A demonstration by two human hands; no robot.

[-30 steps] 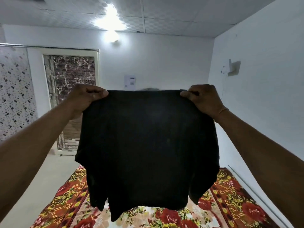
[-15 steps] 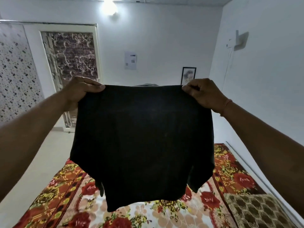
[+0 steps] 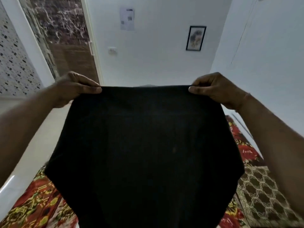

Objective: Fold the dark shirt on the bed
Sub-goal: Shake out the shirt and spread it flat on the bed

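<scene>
White walls, floral bed [image 3: 41, 203]; left hand [image 3: 74, 89], right hand [image 3: 217, 89] pinch dark shirt [image 3: 144, 153].

White walls [image 3: 156, 51] fill the upper frame, a framed picture [image 3: 195, 38] upper right, a marbled door [image 3: 60, 38] upper left, pale floor [image 3: 32, 145] at left

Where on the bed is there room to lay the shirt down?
The dark shirt hides the bed's middle. Bare flowered bedspread shows below the left hand, by the floor. Under the right hand, a brown patterned pillow crowds the wall side.
</scene>
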